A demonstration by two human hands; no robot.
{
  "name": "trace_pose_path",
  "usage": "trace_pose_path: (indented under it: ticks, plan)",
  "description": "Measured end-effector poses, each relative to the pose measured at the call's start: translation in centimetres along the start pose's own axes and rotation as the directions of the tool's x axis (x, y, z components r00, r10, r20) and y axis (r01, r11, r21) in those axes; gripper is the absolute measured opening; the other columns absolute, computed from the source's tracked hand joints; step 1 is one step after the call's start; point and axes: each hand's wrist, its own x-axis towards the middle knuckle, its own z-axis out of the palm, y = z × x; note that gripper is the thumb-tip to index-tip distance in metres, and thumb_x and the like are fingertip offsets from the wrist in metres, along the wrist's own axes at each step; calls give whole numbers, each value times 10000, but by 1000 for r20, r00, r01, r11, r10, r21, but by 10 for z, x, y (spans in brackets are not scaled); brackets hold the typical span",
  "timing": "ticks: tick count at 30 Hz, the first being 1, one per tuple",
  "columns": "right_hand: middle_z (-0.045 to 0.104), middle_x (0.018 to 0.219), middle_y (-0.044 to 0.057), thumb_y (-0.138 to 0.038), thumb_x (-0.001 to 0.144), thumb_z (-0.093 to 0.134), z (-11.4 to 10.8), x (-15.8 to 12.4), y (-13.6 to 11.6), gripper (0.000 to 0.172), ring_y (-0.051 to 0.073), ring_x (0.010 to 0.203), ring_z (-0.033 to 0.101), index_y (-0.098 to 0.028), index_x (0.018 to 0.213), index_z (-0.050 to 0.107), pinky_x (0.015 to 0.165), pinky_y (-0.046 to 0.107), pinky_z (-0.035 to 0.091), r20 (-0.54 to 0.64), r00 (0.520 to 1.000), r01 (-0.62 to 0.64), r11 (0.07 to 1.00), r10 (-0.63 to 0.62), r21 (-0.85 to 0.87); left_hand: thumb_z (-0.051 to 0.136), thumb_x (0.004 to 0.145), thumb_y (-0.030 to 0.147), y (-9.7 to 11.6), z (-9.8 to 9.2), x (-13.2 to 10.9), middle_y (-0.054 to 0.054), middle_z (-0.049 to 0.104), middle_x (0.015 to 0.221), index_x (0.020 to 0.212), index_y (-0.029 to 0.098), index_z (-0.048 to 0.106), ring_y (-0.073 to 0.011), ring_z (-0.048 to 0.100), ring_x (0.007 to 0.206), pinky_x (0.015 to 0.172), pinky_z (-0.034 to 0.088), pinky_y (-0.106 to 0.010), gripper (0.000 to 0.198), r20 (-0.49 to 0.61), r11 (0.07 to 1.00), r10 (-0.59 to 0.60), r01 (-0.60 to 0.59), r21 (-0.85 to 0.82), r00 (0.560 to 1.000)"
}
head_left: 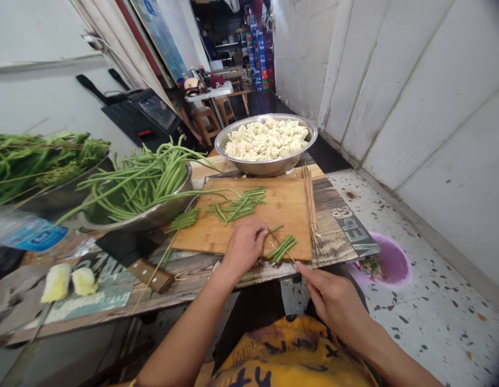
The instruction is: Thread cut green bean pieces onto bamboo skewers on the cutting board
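My right hand is closed on the lower end of a thin wooden skewer at the board's front edge. Cut green bean pieces sit side by side across that skewer. My left hand pinches near its far end, with a single green bean piece poking out at the fingertips. Both hands are over the front of a wooden cutting board. Farther back on the board lies a pile of cut green beans. A finished-looking row of bean pieces on a skewer rests at the board's left edge.
Behind the board stands a metal basin of cauliflower. Left are a bowl of long beans, a cleaver and a plastic bag. Bare skewers lie along the right. A pink tub is on the floor.
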Motion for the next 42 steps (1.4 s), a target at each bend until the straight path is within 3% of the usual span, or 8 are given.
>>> trace_pose_path:
  ticks: [8,11,18,26,35,42]
  plan:
    - [726,896,118,-115,895,378,3,5,-1,397,177,772,690,-111,1232,589,721,282,556,3,1000,-12,1000,12,8,543,809,132,0,0,-3,-31,639,752,750,165,634,-165,562,754,711,410,-278,114,-14,1000,7,-7,-14,1000]
    - [723,852,93,-116,897,378,-4,1,-6,408,164,733,680,-152,1251,577,680,265,551,11,1000,1,1000,-1,13,539,807,141,0,0,-2,-26,637,714,740,168,648,-161,557,713,683,404,-280,130,-12,999,-36,36,10,999]
    - [704,841,89,-111,910,364,-20,-20,-7,403,147,711,665,-117,1270,545,644,243,544,31,999,15,997,-17,73,537,805,161,-3,0,0,-38,630,697,746,151,654,-158,553,665,624,390,-269,131,-9,998,-55,56,33,998]
    - [710,803,85,-112,901,383,-18,-13,-5,407,161,699,667,-155,1257,576,632,239,536,24,1000,-7,1000,6,19,569,789,156,-4,2,0,-27,646,758,843,177,683,-163,567,733,696,428,-281,128,-49,1000,-6,5,-8,999]
    - [703,798,113,-117,917,356,-18,-14,-3,387,169,717,670,-69,1233,575,667,263,552,10,1000,12,999,-12,36,562,819,195,-6,6,4,-33,643,746,779,177,675,-169,565,735,689,415,-279,122,-90,1000,10,-9,19,996]
    - [694,808,93,-109,912,357,-16,-14,-3,400,161,714,659,-99,1260,552,656,257,543,45,999,-10,998,7,69,558,809,193,-6,4,7,-29,637,720,751,169,673,-164,552,712,675,398,-273,131,-76,999,3,-1,33,997]
